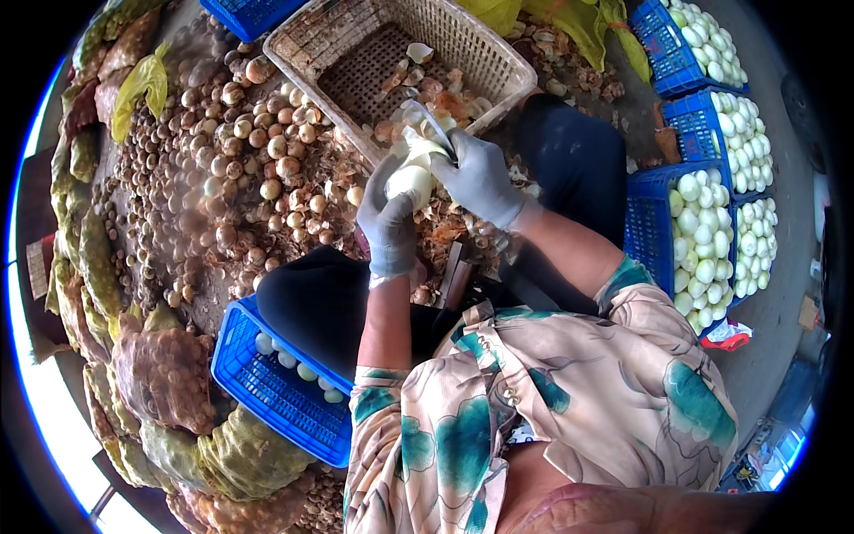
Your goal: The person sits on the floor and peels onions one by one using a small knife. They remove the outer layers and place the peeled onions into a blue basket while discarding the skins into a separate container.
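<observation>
My left hand (390,223), in a grey glove, holds a pale, mostly peeled onion (409,183) at the near edge of a dirty white plastic basket (320,100). In my right hand (482,175), also gloved, is a knife (432,125) whose blade points up and left, above the onion. A white strip of onion layer (425,148) lies between the onion and the right hand's fingers. Inside the basket are onion skins (454,100). The knife's handle is mostly hidden by the right hand.
Unpeeled onions (233,160) cover the floor at left, with filled mesh sacks (163,374) beyond. A blue crate (287,407) with several peeled onions is by my left knee. Blue crates (650,230) full of peeled onions (702,247) stand at right. Yellow mesh bags (574,30) lie behind the basket.
</observation>
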`<action>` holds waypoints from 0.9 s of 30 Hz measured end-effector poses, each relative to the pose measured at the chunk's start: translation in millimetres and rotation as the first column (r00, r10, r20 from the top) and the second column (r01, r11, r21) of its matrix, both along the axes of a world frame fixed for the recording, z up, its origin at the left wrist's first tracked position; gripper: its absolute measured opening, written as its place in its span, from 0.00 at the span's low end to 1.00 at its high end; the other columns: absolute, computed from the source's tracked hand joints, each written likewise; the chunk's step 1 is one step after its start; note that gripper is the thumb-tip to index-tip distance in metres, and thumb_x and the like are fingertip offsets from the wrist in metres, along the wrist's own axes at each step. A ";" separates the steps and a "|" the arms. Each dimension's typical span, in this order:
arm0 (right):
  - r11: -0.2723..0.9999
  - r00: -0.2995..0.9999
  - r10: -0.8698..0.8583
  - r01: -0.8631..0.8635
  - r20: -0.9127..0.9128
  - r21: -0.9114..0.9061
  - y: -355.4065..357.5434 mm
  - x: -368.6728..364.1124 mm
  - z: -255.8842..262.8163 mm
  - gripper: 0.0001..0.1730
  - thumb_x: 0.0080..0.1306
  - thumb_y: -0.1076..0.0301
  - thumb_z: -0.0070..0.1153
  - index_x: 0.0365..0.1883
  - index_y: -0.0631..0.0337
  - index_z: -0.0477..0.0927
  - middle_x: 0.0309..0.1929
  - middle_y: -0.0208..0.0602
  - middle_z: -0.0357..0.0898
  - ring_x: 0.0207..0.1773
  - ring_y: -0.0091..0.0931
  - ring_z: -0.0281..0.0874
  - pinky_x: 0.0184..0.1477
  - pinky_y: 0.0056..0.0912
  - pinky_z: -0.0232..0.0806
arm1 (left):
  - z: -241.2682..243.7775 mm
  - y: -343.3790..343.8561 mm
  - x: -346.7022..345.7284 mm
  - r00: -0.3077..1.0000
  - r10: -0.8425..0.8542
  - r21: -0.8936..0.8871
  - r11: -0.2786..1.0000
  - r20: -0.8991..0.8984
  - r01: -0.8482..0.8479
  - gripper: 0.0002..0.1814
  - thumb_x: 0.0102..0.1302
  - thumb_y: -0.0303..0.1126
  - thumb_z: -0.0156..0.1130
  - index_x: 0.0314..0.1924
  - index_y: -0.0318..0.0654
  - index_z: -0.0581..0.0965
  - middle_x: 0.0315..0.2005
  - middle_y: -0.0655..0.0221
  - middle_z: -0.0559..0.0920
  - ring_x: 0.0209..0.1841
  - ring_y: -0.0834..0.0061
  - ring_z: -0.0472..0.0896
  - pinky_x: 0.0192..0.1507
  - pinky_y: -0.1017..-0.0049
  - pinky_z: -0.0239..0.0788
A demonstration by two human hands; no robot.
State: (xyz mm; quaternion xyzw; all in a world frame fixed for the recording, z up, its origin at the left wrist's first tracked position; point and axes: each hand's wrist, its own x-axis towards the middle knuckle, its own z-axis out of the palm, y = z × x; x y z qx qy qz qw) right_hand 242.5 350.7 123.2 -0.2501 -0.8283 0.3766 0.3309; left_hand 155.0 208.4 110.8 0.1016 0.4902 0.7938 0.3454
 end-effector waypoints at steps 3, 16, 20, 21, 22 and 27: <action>0.995 0.998 0.024 -0.018 -0.058 0.096 0.0 0.8 13.2 0.11 0.63 0.66 0.67 0.35 0.61 0.79 0.25 0.47 0.80 0.29 0.48 0.82 0.30 0.49 0.73 | -3.3 1.2 -4.1 0.996 -0.084 0.135 0.988 0.029 0.079 0.42 0.59 0.37 0.69 0.69 0.19 0.68 0.60 0.48 0.78 0.60 0.57 0.81 0.63 0.56 0.76; 0.987 0.987 -0.134 0.125 0.090 0.099 23.1 -1.7 6.1 0.16 0.68 0.57 0.65 0.32 0.61 0.79 0.24 0.47 0.82 0.27 0.44 0.84 0.30 0.46 0.74 | -14.9 -1.6 5.0 0.986 -0.039 -0.118 0.991 0.162 0.059 0.35 0.62 0.27 0.62 0.69 0.19 0.68 0.57 0.48 0.80 0.55 0.57 0.84 0.57 0.62 0.81; 0.984 0.930 -0.176 0.175 0.323 0.033 73.1 4.3 -10.9 0.27 0.68 0.46 0.67 0.34 0.67 0.79 0.25 0.50 0.84 0.24 0.40 0.84 0.29 0.40 0.74 | -21.9 -16.0 -5.3 0.924 0.022 -0.049 0.999 0.382 -0.004 0.33 0.62 0.33 0.64 0.67 0.28 0.70 0.55 0.49 0.80 0.57 0.49 0.82 0.57 0.48 0.80; 0.979 0.903 -0.145 0.190 0.404 -0.073 80.6 5.7 -21.7 0.29 0.68 0.45 0.67 0.36 0.69 0.80 0.25 0.50 0.84 0.23 0.38 0.84 0.28 0.38 0.74 | -6.8 -18.4 -10.7 0.923 0.041 -0.029 0.999 0.383 -0.033 0.33 0.62 0.34 0.63 0.66 0.29 0.71 0.54 0.48 0.79 0.58 0.47 0.82 0.57 0.46 0.80; 0.925 0.834 -0.045 0.243 0.549 -0.293 65.7 1.3 21.4 0.30 0.71 0.45 0.65 0.40 0.71 0.80 0.28 0.46 0.85 0.21 0.30 0.83 0.26 0.32 0.73 | 22.2 -30.2 -20.0 0.942 0.042 0.021 0.998 0.332 -0.053 0.33 0.62 0.37 0.64 0.65 0.29 0.71 0.54 0.49 0.79 0.58 0.46 0.81 0.58 0.45 0.79; 0.501 0.976 0.146 0.068 0.161 -0.863 58.5 12.0 14.3 0.20 0.74 0.54 0.61 0.48 0.65 0.83 0.34 0.37 0.87 0.23 0.19 0.77 0.25 0.20 0.69 | 93.3 -142.0 -81.2 0.825 0.544 0.048 0.838 -0.151 -0.544 0.32 0.61 0.38 0.64 0.63 0.28 0.75 0.52 0.46 0.81 0.54 0.51 0.83 0.52 0.56 0.83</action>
